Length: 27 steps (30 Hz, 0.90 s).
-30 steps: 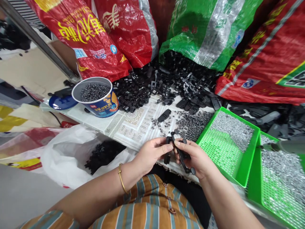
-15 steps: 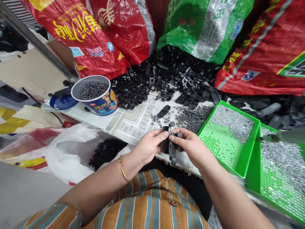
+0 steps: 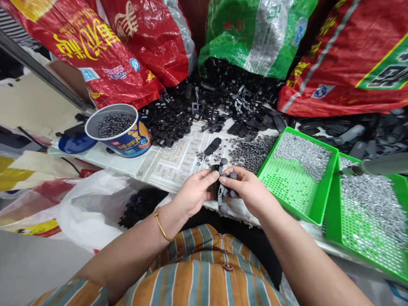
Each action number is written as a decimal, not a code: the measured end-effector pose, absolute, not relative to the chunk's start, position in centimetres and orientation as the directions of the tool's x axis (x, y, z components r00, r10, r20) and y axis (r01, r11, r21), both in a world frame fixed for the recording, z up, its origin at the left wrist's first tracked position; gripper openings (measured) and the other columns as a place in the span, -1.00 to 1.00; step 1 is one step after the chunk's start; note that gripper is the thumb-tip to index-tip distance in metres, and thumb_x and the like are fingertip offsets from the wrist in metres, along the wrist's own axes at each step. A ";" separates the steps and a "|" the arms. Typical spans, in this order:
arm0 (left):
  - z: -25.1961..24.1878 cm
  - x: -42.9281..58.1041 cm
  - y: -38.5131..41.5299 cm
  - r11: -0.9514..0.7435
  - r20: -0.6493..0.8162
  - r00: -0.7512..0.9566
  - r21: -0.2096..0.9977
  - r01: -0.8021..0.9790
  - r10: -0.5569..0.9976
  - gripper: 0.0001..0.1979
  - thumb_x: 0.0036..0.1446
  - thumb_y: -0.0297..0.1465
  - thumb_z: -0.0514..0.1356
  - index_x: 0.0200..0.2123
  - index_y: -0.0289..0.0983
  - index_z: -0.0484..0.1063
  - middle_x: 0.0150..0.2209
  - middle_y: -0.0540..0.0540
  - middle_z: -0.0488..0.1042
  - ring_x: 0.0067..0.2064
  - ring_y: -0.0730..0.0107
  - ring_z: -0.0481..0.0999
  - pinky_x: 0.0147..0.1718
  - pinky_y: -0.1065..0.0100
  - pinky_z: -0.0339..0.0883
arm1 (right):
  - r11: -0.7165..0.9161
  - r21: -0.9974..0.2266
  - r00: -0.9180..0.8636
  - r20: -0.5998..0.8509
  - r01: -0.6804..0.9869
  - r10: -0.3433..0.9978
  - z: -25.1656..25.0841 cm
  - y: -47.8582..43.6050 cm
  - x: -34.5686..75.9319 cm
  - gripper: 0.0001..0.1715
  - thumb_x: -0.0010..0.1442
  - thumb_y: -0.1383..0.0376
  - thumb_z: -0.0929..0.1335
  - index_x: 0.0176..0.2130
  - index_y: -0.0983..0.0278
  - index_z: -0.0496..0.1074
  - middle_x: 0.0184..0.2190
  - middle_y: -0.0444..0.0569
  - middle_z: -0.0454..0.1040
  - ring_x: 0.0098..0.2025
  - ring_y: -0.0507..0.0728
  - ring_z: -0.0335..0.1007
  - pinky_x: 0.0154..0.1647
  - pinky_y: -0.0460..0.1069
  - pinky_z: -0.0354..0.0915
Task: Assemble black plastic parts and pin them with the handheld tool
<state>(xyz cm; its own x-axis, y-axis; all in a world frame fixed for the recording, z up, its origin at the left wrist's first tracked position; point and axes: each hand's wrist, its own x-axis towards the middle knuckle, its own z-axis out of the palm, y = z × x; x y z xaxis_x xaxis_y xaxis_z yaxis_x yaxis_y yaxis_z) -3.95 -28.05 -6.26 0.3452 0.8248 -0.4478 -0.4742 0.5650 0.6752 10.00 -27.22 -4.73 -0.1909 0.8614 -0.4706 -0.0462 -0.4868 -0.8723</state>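
Between my two hands is a black plastic bracket (image 3: 220, 194) with grey arms that end in round pads. My left hand (image 3: 198, 190) pinches its left side between thumb and fingers. From the right, my right hand (image 3: 247, 187) has thumb and fingertips closed on the middle of the same bracket, near another round black pad. The fingers partly cover the joint. Just beyond the hands, a flat black oval piece (image 3: 213, 146) lies on the patterned tablecloth (image 3: 174, 163), next to a spread of tiny dark parts (image 3: 250, 152).
Green perforated trays (image 3: 322, 208) with small silvery parts stand at the right. At the left is a blue tub (image 3: 135, 142) of small dark pieces. Black plastic parts (image 3: 168, 123) heap up before red bags (image 3: 174, 46) and a green bag (image 3: 229, 42). A white plastic bag (image 3: 86, 208) hangs low left.
The view has shifted slightly, so the table things sit further left in it. Both hands keep their hold on the bracket, with little visible change in grip.
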 end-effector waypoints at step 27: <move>-6.2 -3.7 -27.7 0.583 -0.449 0.373 0.653 -0.484 0.812 -0.75 -0.01 -0.32 0.25 -0.27 -0.34 0.40 -0.33 -0.15 0.49 -0.32 0.32 0.49 -0.36 0.29 0.40 | -0.516 -0.855 -0.193 -0.515 0.053 0.835 -4.2 -26.5 10.4 -0.62 -0.20 0.16 0.46 -0.46 0.26 0.24 -0.66 -0.29 0.22 -0.70 -0.08 0.14 -0.70 -0.12 0.19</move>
